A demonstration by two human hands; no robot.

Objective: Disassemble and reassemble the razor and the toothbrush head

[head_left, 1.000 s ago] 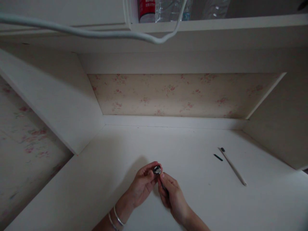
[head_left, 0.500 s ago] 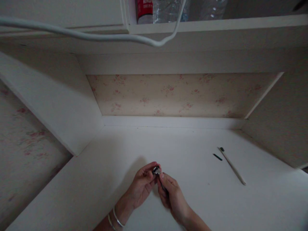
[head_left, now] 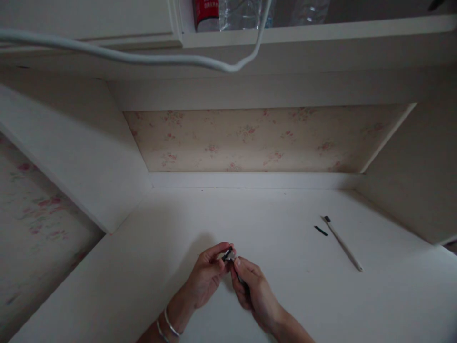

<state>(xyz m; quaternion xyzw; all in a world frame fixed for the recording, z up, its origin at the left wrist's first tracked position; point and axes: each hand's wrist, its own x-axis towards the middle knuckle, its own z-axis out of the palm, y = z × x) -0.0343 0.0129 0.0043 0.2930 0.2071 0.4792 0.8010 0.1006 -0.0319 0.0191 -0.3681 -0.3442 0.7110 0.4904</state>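
Observation:
Near the front middle of the white desk, my two hands meet around a small black-and-silver object [head_left: 229, 256] with a shiny metal part; its exact kind cannot be made out. My left hand [head_left: 205, 276], with bangles on the wrist, pinches the far end between thumb and fingers. Closed around a slim dark handle [head_left: 242, 281] is my right hand [head_left: 255, 290], its thumb pressed near the metal part. Fingers cover much of the object.
On the right of the desk [head_left: 171, 214] lie a long white stick with a dark tip [head_left: 344, 245] and a short dark strip [head_left: 320, 231]. A white cable [head_left: 143, 58] hangs across the upper view, before a shelf with clear plastic bottles [head_left: 239, 14] and a red-labelled one [head_left: 207, 12].
The camera view has shifted slightly. Both hands keep their hold, and the metal part between them appears slightly turned.

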